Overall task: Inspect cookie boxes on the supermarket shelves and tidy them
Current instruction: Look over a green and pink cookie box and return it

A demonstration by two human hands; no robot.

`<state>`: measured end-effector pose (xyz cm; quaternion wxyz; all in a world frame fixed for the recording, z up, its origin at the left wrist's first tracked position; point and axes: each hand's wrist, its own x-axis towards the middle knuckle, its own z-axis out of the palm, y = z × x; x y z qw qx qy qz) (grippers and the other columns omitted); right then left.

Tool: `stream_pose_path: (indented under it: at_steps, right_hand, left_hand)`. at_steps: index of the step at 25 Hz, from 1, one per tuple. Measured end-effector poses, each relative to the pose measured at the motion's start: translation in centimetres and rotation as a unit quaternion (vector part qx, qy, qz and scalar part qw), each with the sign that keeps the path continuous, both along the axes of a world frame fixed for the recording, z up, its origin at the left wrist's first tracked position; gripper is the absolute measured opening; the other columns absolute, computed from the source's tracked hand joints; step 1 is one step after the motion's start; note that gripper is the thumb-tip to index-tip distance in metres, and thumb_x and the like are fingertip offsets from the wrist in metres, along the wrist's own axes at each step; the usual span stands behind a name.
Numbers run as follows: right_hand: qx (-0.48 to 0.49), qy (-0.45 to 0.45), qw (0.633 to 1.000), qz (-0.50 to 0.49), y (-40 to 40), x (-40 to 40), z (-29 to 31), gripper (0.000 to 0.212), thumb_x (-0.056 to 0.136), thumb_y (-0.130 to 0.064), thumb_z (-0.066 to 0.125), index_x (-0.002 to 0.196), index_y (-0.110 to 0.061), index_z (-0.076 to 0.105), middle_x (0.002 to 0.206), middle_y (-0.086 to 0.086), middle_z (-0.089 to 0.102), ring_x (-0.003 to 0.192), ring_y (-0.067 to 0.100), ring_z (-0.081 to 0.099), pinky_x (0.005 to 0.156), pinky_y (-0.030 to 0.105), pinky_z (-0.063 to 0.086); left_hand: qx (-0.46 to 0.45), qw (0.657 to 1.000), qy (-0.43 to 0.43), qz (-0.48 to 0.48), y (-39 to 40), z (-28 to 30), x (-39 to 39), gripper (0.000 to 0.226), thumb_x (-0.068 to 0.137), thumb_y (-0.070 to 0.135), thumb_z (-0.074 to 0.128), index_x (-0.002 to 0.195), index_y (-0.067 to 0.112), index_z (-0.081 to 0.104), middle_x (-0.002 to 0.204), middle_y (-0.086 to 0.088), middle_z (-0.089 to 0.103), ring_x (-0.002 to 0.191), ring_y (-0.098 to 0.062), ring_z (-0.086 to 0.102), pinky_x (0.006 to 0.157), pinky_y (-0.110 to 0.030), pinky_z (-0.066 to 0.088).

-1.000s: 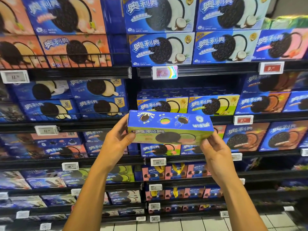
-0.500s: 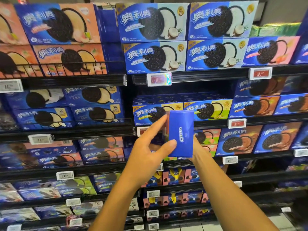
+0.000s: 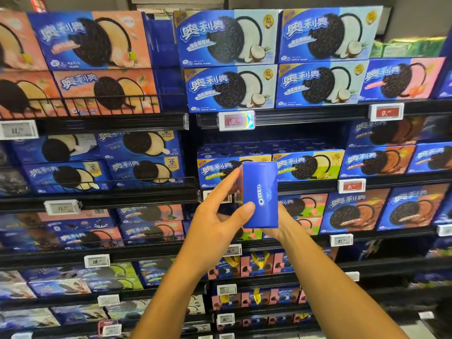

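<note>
Supermarket shelves fill the view, tier on tier of cookie boxes set face-out so shoppers can read them, with price tags clipped to the front rails.

Between the two hands, in front of the middle tier, a box is held end-on toward the camera, its plain blue flap with the brand word upright. That pose looks chosen for inspection: turning the short end to the eye lets the person check the flap and corners for damage before reshelving.

The left hand pinches the box, thumb pressed on the end face low down and fingers stretched along the left side. The right hand is mostly hidden behind and under the box; only its wrist and heel show, so it seems to support the far side, but how its fingers lie cannot be told.

Counted: one box in hand; two hands. On the top tier right of the divider, four coconut boxes stand two wide and two high, with one pink box beside them. Just behind the held box, two yellow-green boxes show on the shelf, the left one partly covered. About five red or white tags are readable on the right bay; further tags lower down are too blurred to count surely.
</note>
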<state>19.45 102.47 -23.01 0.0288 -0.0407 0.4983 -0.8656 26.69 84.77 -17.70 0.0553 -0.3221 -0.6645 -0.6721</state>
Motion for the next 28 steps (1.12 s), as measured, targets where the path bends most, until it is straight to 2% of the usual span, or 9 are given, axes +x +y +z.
stream_pose_path:
  at_steps: [4, 7, 9, 12, 15, 19, 23, 26, 28]
  right_hand:
    - [0.034, -0.067, 0.994, -0.074, 1.1, -1.5, -0.9, 0.029, 0.102, -0.025, 0.053, 0.11, 0.0, 0.064, 0.105, 0.017, 0.07, 0.095, 0.028, 0.066, 0.087, 0.049, 0.058]
    - [0.019, -0.073, 0.992, -0.104, 3.1, -1.4, -1.6, 0.024, 0.104, -0.023, 0.049, 0.093, -0.014, 0.069, 0.097, 0.011, 0.07, 0.098, 0.032, 0.064, 0.078, 0.044, 0.059]
    - [-0.02, -0.054, 0.992, -0.114, 4.2, -0.9, -1.8, 0.019, 0.104, -0.022, 0.047, 0.099, -0.016, 0.065, 0.102, 0.01, 0.07, 0.099, 0.035, 0.064, 0.075, 0.046, 0.06]
    - [-0.038, -0.03, 0.988, -0.148, 5.5, 0.1, -1.5, 0.012, 0.1, -0.023, 0.053, 0.108, -0.019, 0.061, 0.115, 0.013, 0.059, 0.098, 0.029, 0.06, 0.075, 0.04, 0.056]
    - [-0.037, 0.024, 0.988, -0.149, 5.9, 1.6, -0.2, 0.05, 0.089, -0.023, 0.061, 0.137, -0.011, 0.053, 0.125, 0.01, 0.059, 0.101, 0.022, 0.059, 0.079, 0.033, 0.044]
    - [-0.009, 0.094, 0.99, -0.104, 4.9, 4.3, 2.1, 0.055, 0.088, -0.018, 0.06, 0.142, -0.014, 0.051, 0.128, 0.007, 0.065, 0.097, 0.019, 0.064, 0.071, 0.027, 0.046]
    - [0.088, 0.189, 0.973, -0.102, 1.8, 6.6, 4.2, 0.058, 0.085, -0.009, 0.068, 0.139, -0.021, 0.053, 0.131, 0.002, 0.066, 0.115, 0.021, 0.065, 0.084, 0.025, 0.055]
    - [0.204, 0.248, 0.938, -0.129, -1.4, 7.9, 5.3, 0.056, 0.082, -0.02, 0.075, 0.133, -0.034, 0.057, 0.128, -0.015, 0.065, 0.115, 0.011, 0.062, 0.085, 0.023, 0.054]
    - [0.24, 0.264, 0.923, -0.142, -3.0, 8.4, 5.9, 0.055, 0.082, -0.024, 0.076, 0.131, -0.038, 0.056, 0.128, -0.018, 0.062, 0.117, 0.01, 0.06, 0.085, 0.023, 0.054]
  left_hand:
    - [0.026, 0.999, 0.019, 0.033, -0.1, -0.4, -0.3, 0.053, 0.091, 0.032, 0.063, 0.136, 0.054, 0.044, 0.13, 0.033, 0.055, 0.122, 0.005, 0.053, 0.087, -0.028, 0.057]
    - [0.038, 0.994, 0.011, 0.101, -1.2, -1.1, -1.6, 0.04, 0.093, 0.031, 0.055, 0.125, 0.055, 0.054, 0.142, 0.012, 0.054, 0.133, -0.01, 0.049, 0.105, -0.043, 0.047]
    - [0.037, 0.989, -0.02, 0.139, -2.1, -1.6, -2.9, 0.037, 0.094, 0.029, 0.051, 0.124, 0.051, 0.052, 0.144, 0.006, 0.053, 0.135, -0.015, 0.048, 0.11, -0.045, 0.042]
    - [0.083, 0.984, -0.113, 0.112, -3.3, -2.6, -5.0, 0.042, 0.084, 0.043, 0.057, 0.125, 0.049, 0.052, 0.133, 0.005, 0.063, 0.117, -0.011, 0.063, 0.094, -0.032, 0.055]
    - [0.072, 0.979, -0.158, 0.105, -4.0, -4.0, -7.3, 0.059, 0.081, 0.043, 0.063, 0.138, 0.032, 0.051, 0.119, 0.007, 0.071, 0.105, -0.011, 0.069, 0.077, -0.023, 0.058]
    - [0.112, 0.961, -0.237, 0.09, -4.1, -5.4, -10.4, 0.024, 0.1, 0.019, 0.048, 0.12, 0.027, 0.061, 0.114, -0.001, 0.073, 0.098, -0.015, 0.072, 0.078, -0.033, 0.059]
    - [0.168, 0.936, -0.306, 0.033, -2.6, -6.2, -12.2, 0.029, 0.106, 0.013, 0.034, 0.117, 0.017, 0.06, 0.109, -0.004, 0.074, 0.096, -0.019, 0.071, 0.082, -0.044, 0.057]
    - [0.194, 0.921, -0.339, 0.007, -1.3, -6.0, -13.0, 0.03, 0.107, 0.011, 0.032, 0.109, 0.01, 0.062, 0.106, -0.013, 0.071, 0.097, -0.027, 0.069, 0.075, -0.046, 0.06]
    - [0.202, 0.917, -0.345, -0.011, -0.6, -5.5, -12.9, 0.027, 0.105, 0.017, 0.039, 0.118, 0.002, 0.058, 0.109, -0.016, 0.069, 0.098, -0.031, 0.067, 0.073, -0.045, 0.06]
